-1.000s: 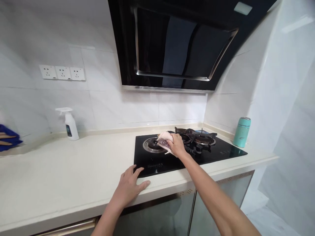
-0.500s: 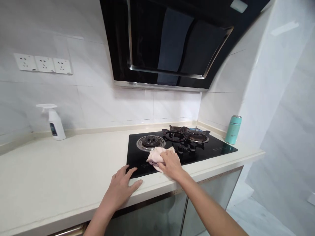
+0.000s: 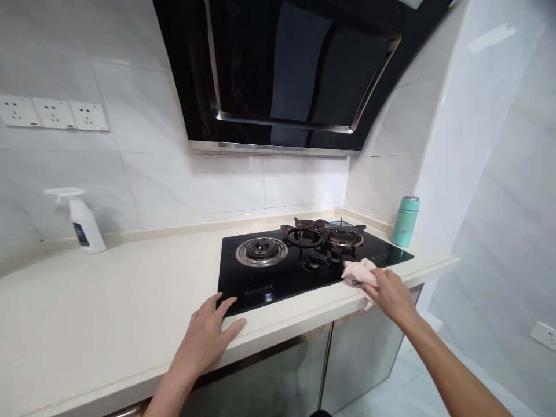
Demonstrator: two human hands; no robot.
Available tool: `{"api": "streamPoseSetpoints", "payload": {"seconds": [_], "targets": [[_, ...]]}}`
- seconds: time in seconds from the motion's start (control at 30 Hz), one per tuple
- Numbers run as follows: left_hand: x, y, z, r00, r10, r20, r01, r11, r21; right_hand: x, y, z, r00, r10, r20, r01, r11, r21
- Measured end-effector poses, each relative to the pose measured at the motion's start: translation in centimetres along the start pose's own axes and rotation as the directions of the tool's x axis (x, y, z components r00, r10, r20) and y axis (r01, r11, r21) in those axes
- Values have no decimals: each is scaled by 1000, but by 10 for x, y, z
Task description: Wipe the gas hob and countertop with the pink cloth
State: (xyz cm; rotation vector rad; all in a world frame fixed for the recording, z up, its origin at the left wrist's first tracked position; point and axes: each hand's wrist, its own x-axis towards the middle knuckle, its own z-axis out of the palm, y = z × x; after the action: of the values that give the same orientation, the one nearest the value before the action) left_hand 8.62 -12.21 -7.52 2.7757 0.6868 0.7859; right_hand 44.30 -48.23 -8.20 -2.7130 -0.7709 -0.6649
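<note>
Bunched under my right hand (image 3: 391,294) is a pale pink cloth (image 3: 359,273). It presses on the front edge of the black glass gas stove (image 3: 282,281), right of the two knobs (image 3: 325,258), and one corner hangs over the counter. My left hand (image 3: 211,330) lies on the counter's front edge with fingers spread, its fingertips at the stove's near left corner. The left burner (image 3: 262,251) has no grate on it. Dark pan supports (image 3: 306,236) sit together around the right burner (image 3: 344,235).
A white spray bottle (image 3: 87,226) stands at the left on the cream counter (image 3: 130,301). A turquoise flask (image 3: 405,222) stands right of the stove. Overhead slopes a black range hood (image 3: 278,75). Wall sockets (image 3: 54,113) are at the left, cabinet doors (image 3: 360,353) below.
My right hand has slid the cloth rightward along the stove's front, uncovering the lettering there. My left hand stays by the corner. The view has shifted slightly right.
</note>
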Motion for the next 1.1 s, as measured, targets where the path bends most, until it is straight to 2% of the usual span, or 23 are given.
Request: {"api": "streamPoseSetpoints", "payload": {"seconds": [0.1,0.2,0.27,0.37,0.43,0.53,0.63,0.73,0.83,0.9,1.0,1.1], "targets": [[0,-1,3,1000,5,-7,-6,1000,-15,6,34,-15,989,146,20,-144,986,-79],[0,-1,4,1000,4,2,-4,1000,-20,21,39,-29,968,247,-46,-249,967,-50],[0,-1,3,1000,4,11,-4,1000,-15,34,30,-33,952,300,-50,-301,954,-5],[0,1,1,1000,-3,17,3,1000,-1,47,10,-30,947,319,42,-320,947,19],[0,4,0,1000,-7,23,7,1000,3,47,-4,-24,949,307,76,-309,951,16],[0,8,-2,1000,-4,28,4,1000,2,33,-31,-20,959,278,62,-279,960,9],[0,11,-3,1000,1,31,-2,1000,6,5,-78,-22,986,153,72,-156,987,36],[0,10,-4,1000,12,24,-13,1000,8,-29,-148,-28,998,-67,4,66,985,159],[1,7,-4,1000,19,8,-19,1000,-22,-56,-223,-36,970,-229,-81,243,929,280],[2,4,-4,1000,23,6,-22,997,-68,-70,-263,-40,942,-317,-112,336,884,325],[5,-2,-3,1000,11,4,-10,988,-154,-81,-297,-42,895,-419,-156,445,807,389],[6,-7,-3,994,-16,-111,-6,981,-194,-78,-295,-43,848,-500,-176,512,686,516]]}}
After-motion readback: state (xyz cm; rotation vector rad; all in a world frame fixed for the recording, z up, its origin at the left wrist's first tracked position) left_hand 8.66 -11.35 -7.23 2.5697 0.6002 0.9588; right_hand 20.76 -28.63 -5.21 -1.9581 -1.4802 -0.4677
